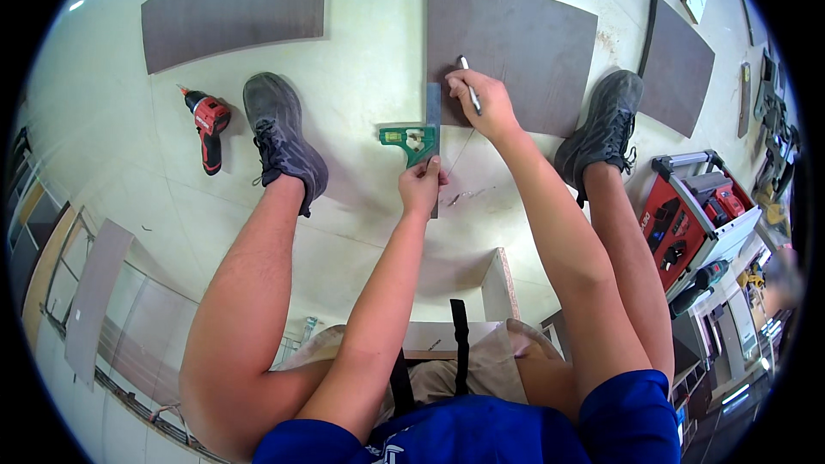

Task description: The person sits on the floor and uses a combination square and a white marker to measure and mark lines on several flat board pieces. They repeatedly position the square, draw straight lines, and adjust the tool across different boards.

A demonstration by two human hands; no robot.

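My left hand (422, 186) is closed on a combination square, gripping it where the green head (412, 142) meets the steel blade. The blade (433, 103) points away from me and lies along the left edge of a dark brown board (516, 56) on the floor. Above the board's near left part, my right hand (481, 101) is closed around a white pen (470, 90) with a dark end. Its fingertips rest close to the blade's far end. Whether the pen's tip touches the board cannot be made out.
A red and black cordless drill (206, 125) lies left of my left shoe (279, 120). Other brown boards lie at the far left (241, 9) and right (676, 67). Beyond my right leg stands a red and grey toolbox (675, 215) holding tools. An upright pale panel (498, 288) is near my lap.
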